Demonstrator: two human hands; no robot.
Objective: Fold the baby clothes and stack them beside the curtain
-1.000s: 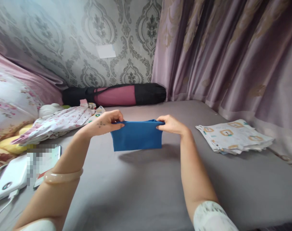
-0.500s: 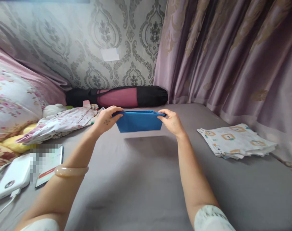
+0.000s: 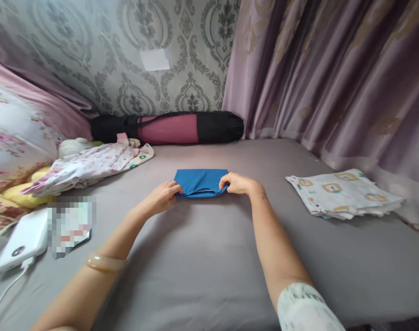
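A folded blue cloth (image 3: 200, 180) rests on the grey bed sheet (image 3: 202, 257), its near edge slightly raised and gaping between its layers. At the near left corner, my left hand (image 3: 163, 196) is closed on the fabric. Fingers of my right hand (image 3: 239, 183) pinch the near right corner. Both arms reach forward from below, and a pale bangle (image 3: 106, 263) circles the left forearm.
On the right lies a stack of folded printed white cloths (image 3: 343, 193). Rumpled floral clothing (image 3: 92, 163), a white power bank (image 3: 26, 236) with a cable and a partly blurred phone (image 3: 73, 230) lie left. A black and pink long bag (image 3: 171, 128) lies along the wall.
The blue cloth has come down from above the bed onto the sheet, with both hands still gripping it. Its far part now lies flat, and the view has tilted slightly downward.
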